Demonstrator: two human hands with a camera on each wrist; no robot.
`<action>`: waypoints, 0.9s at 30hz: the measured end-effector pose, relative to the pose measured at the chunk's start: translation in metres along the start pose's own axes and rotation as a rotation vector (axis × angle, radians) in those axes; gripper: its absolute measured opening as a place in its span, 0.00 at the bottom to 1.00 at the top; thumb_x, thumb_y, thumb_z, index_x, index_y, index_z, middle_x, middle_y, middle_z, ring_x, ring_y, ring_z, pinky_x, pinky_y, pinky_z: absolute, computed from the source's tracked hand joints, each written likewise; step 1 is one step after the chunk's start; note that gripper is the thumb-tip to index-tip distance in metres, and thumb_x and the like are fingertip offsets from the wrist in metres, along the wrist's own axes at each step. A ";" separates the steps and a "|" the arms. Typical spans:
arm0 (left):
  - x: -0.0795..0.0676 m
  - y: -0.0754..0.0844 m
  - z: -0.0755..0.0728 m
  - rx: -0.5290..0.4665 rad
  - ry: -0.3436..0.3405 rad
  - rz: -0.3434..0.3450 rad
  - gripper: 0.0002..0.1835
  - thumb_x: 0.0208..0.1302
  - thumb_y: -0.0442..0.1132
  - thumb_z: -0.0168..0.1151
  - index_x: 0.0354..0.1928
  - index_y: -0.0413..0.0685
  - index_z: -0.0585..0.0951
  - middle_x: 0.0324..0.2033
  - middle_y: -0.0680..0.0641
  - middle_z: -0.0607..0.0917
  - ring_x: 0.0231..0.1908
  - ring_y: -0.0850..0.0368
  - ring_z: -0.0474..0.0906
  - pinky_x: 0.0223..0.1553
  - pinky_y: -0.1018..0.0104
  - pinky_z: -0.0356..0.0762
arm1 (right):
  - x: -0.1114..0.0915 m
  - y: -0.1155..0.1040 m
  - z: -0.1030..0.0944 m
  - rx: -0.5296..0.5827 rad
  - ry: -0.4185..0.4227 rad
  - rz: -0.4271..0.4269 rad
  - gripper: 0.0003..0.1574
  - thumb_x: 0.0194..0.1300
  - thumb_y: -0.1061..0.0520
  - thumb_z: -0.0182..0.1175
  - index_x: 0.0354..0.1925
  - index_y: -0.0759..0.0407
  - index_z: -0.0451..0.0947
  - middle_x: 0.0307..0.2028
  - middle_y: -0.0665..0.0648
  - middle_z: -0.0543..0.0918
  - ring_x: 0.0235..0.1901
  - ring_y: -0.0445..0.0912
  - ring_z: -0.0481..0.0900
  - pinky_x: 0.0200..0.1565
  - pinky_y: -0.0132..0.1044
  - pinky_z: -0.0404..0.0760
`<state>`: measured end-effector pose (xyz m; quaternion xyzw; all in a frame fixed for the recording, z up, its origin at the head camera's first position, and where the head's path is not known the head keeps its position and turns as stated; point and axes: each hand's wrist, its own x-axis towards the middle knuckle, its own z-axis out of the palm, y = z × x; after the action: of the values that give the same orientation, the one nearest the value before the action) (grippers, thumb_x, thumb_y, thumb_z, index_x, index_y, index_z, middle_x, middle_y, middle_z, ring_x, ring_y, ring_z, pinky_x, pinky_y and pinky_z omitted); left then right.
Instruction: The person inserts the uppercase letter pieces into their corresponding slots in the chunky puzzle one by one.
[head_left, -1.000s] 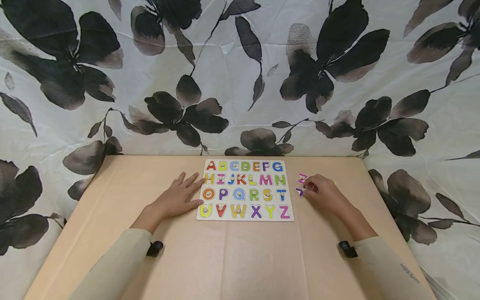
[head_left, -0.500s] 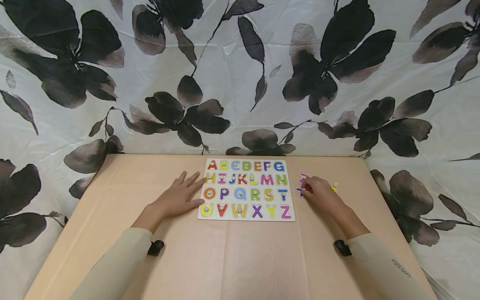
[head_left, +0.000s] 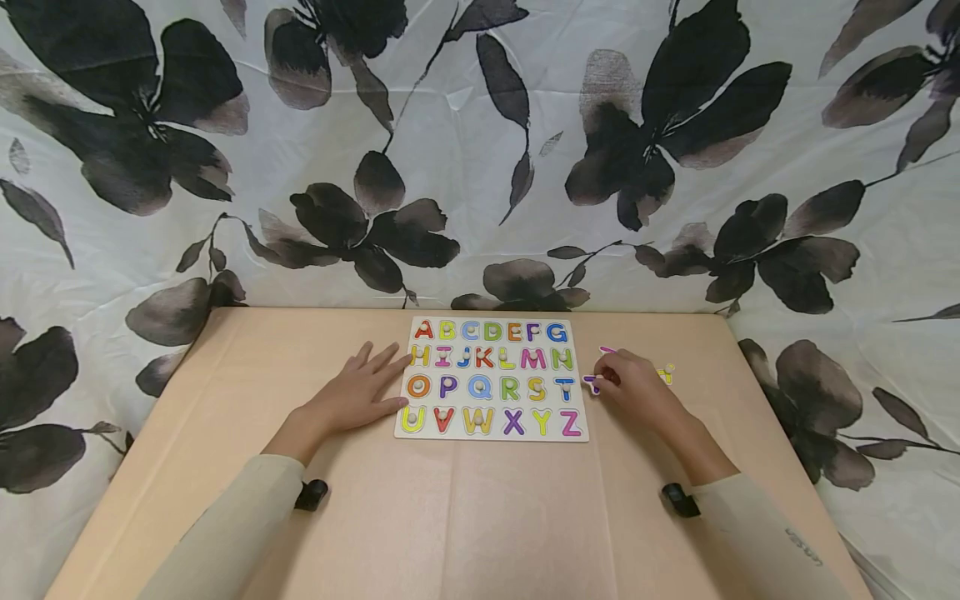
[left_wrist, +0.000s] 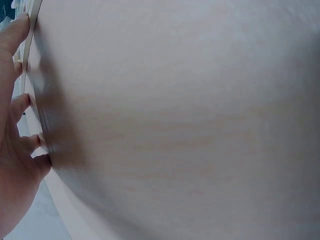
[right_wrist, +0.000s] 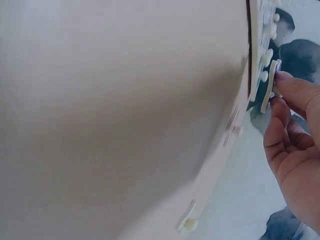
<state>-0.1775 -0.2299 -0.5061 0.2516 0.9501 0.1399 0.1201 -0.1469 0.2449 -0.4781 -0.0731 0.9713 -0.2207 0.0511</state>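
My right hand (head_left: 643,389) pinches a small purple letter puzzle piece (head_left: 592,384) between thumb and fingertips, just off the board's right edge. In the right wrist view that letter puzzle piece (right_wrist: 270,87) is held on edge, raised off the table. The white alphabet puzzle board (head_left: 491,452) lies flat with coloured letters A to Z in rows; knobs stand up on many of them. My left hand (head_left: 351,396) lies with fingers spread, fingertips at the board's left edge. In the left wrist view, the fingers (left_wrist: 17,35) touch that edge.
A pink letter piece (head_left: 607,350) lies beyond my right fingers, partly hidden. Farther right, a yellow letter piece (head_left: 667,373) sits beside the hand. Behind the tan table (head_left: 517,525) hangs a floral cloth (head_left: 465,125).
My right hand has closed on the purple piece and shifted it left toward the board. The yellow piece has come into fuller view. My left hand has stayed put.
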 end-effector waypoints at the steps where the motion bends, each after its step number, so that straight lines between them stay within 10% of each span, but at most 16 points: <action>1: 0.000 0.000 0.000 0.001 -0.004 -0.002 0.43 0.71 0.65 0.58 0.82 0.61 0.58 0.82 0.43 0.54 0.80 0.26 0.41 0.75 0.27 0.49 | -0.001 -0.003 0.001 0.002 -0.001 -0.007 0.07 0.68 0.58 0.69 0.43 0.58 0.83 0.36 0.54 0.80 0.37 0.48 0.76 0.40 0.37 0.82; 11: -0.006 0.001 -0.001 -0.005 -0.005 0.015 0.43 0.71 0.64 0.59 0.81 0.60 0.59 0.82 0.42 0.55 0.79 0.25 0.43 0.75 0.26 0.50 | -0.010 -0.045 0.016 0.045 -0.073 -0.083 0.09 0.68 0.56 0.70 0.45 0.55 0.84 0.39 0.51 0.80 0.39 0.44 0.75 0.42 0.34 0.81; 27: -0.009 -0.002 -0.005 -0.005 -0.046 0.025 0.43 0.71 0.65 0.58 0.82 0.62 0.57 0.82 0.44 0.52 0.80 0.26 0.40 0.76 0.28 0.47 | -0.013 -0.103 0.054 -0.061 -0.169 -0.439 0.06 0.69 0.56 0.69 0.44 0.54 0.85 0.40 0.50 0.80 0.39 0.41 0.75 0.42 0.30 0.82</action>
<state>-0.1723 -0.2375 -0.5008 0.2662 0.9435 0.1381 0.1408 -0.1145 0.1327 -0.4805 -0.3023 0.9305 -0.1901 0.0808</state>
